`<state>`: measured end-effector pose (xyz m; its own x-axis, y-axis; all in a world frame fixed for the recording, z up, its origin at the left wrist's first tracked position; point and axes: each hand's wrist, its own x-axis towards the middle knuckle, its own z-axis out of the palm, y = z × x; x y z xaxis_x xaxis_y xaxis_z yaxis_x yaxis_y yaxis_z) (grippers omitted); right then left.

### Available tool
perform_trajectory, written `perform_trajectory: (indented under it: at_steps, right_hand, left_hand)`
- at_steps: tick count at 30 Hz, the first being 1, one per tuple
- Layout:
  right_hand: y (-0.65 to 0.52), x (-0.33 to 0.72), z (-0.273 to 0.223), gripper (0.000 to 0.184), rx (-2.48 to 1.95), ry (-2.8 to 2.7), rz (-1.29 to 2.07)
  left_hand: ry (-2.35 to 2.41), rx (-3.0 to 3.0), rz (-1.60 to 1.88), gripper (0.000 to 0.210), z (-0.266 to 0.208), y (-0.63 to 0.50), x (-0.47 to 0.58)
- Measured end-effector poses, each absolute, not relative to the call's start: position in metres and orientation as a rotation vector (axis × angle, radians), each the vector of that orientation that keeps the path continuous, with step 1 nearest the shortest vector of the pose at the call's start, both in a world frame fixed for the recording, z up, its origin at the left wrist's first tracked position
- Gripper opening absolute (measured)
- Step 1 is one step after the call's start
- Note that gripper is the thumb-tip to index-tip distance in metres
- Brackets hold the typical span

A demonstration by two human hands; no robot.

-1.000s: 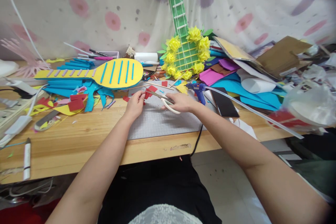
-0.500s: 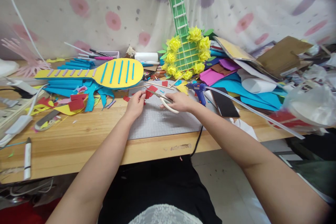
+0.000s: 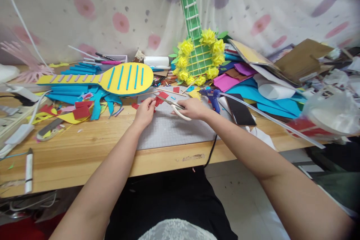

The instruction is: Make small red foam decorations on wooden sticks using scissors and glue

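My right hand [image 3: 194, 108] is closed around the white handles of a pair of scissors [image 3: 181, 113], whose metal blades point left toward my other hand. My left hand [image 3: 144, 112] is pinched at the fingertips, just left of the blade tips; what it holds is too small to make out. Beneath the blades and fingers lie red scraps [image 3: 161, 97] on a grey gridded cutting mat [image 3: 168, 135]. A blue glue gun [image 3: 213, 101] with a long clear glue stick rests right of my right hand.
A yellow guitar-shaped cutout [image 3: 126, 78] with blue strips lies at the left. Behind stands a green guitar-shaped piece [image 3: 194, 18] ringed with yellow flowers [image 3: 185, 47]. A black phone [image 3: 240, 109], coloured sheets [image 3: 278, 103] and a plastic-covered bucket [image 3: 317, 120] crowd the right. A white crayon-like stick [image 3: 29, 172] lies front left.
Both hands and the scissors stay in almost the same place. The whole view has shifted very slightly.
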<state>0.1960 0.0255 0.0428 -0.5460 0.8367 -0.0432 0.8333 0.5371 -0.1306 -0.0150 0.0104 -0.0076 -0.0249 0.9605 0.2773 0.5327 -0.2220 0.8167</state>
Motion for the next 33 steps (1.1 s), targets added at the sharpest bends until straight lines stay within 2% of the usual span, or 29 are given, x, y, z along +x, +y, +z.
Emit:
perform_trajectory:
  at_steps: [5, 10, 14, 17, 19, 22, 24, 33]
  right_hand:
    - [0.028, 0.196, 0.040, 0.056, -1.569, -2.652, 0.160]
    - [0.037, 0.190, 0.029, 0.038, -1.724, -2.558, 0.014]
    - [0.050, 0.186, 0.021, 0.030, -1.700, -2.513, 0.101]
    - [0.058, 0.180, 0.020, 0.024, -1.540, -2.348, 0.313]
    - [0.058, 0.169, 0.021, 0.024, -1.376, -2.081, 0.626]
    - [0.053, 0.147, 0.018, 0.035, -1.048, -1.625, 1.201]
    - [0.049, 0.132, 0.014, 0.042, -0.902, -1.431, 1.409]
    - [0.051, 0.121, 0.001, 0.048, -0.738, -1.227, 1.583]
  left_hand:
    - [1.556, 1.747, 1.191, 0.025, -0.011, 0.013, -0.016]
    - [1.434, 1.552, 1.300, 0.024, -0.015, 0.016, -0.016]
    - [1.359, 1.301, 1.379, 0.021, -0.013, 0.017, -0.014]
    - [1.320, 1.207, 1.400, 0.021, -0.010, 0.016, -0.011]
    - [1.280, 1.164, 1.404, 0.024, -0.008, 0.014, -0.009]
    - [1.212, 1.130, 1.410, 0.030, -0.005, 0.011, -0.007]
    - [1.189, 1.125, 1.398, 0.033, -0.004, 0.010, -0.007]
    - [1.127, 1.117, 1.339, 0.034, 0.000, 0.007, -0.006]
